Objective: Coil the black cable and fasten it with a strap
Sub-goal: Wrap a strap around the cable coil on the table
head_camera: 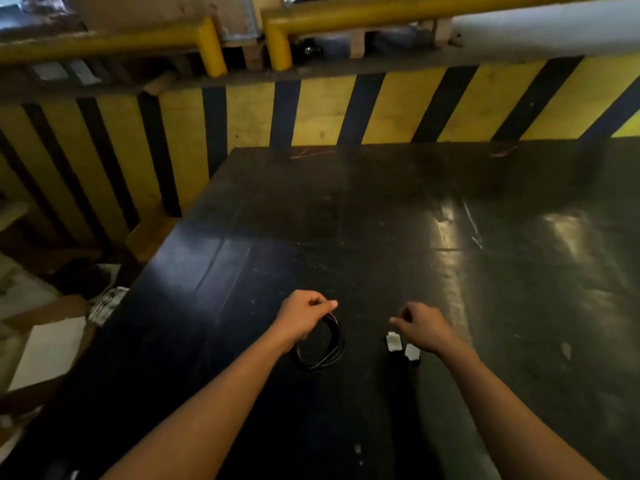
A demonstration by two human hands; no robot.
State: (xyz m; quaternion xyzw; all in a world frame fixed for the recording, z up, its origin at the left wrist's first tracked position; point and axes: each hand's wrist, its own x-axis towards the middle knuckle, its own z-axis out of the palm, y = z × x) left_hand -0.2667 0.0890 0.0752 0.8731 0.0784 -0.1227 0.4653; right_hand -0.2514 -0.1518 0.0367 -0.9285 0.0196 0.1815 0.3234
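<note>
The left hand pinches the coiled black cable at its top, the loop hanging toward the dark table, while the right hand, fingers curled on nothing visible, hovers nearest the white-tabbed straps just beneath it.

Both my bare forearms reach forward from the bottom edge, a little apart from each other. My left hand is turned palm down, with the knuckles up and the wrist almost straight. Its fingers are curled in and the thumb presses against the index finger in a tight pinch on the cable. My right hand is also palm down, loosely closed, with the fingers bent under and the thumb tip pointing toward the left hand. I cannot tell if it grips anything.
</note>
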